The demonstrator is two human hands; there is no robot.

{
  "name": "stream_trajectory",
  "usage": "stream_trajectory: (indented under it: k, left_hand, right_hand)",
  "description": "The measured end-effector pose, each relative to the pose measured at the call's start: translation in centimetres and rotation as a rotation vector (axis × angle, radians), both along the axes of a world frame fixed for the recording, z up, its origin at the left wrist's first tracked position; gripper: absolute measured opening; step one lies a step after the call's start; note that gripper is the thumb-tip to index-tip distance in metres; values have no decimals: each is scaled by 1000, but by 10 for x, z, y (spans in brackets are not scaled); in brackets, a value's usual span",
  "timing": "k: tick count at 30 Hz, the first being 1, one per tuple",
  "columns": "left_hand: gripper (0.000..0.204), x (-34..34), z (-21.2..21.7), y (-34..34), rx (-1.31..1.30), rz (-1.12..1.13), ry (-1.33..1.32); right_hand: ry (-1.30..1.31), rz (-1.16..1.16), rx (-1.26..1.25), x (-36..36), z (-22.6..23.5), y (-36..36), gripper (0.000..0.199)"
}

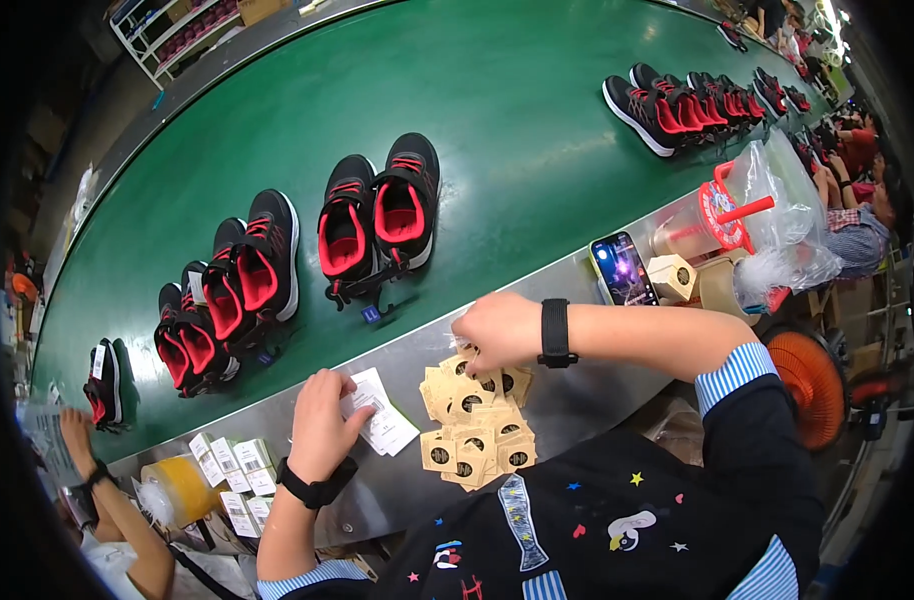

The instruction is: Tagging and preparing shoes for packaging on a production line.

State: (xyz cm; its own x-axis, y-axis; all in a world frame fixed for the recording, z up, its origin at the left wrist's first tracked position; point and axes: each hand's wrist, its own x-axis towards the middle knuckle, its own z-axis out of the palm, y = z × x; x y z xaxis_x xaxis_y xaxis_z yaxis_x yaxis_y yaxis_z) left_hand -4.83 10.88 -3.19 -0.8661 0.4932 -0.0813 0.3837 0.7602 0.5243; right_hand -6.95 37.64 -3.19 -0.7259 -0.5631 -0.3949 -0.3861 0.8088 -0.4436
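Against the near edge of the steel ledge (587, 405), a loose pile of square tan tags (474, 450) lies before you. Your right hand (502, 332) bends over its far side, fingertips bunched at the tags; whether they pinch one, you cannot tell. Your left hand (322, 418) curls, its thumb at the white labels (385, 422) toward the far edge, its hold on them unclear. Beyond that edge, black-and-red sneakers (405, 195) stand on the green belt (522, 190).
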Motion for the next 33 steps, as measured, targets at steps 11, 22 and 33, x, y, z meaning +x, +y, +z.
stream_trajectory:
  k: [11,22,33]
  left_hand:
    - [16,-9,33,57,546,-24,-225]
    - [25,-25,24,71,641,100,-188]
    - [15,-27,18,69,833,261,-171]
  right_hand:
    - [-5,42,-275,-19,22,1,17]
    - [-88,-421,-795,-6,34,7,17]
    - [112,-343,-859,-6,33,-17,9]
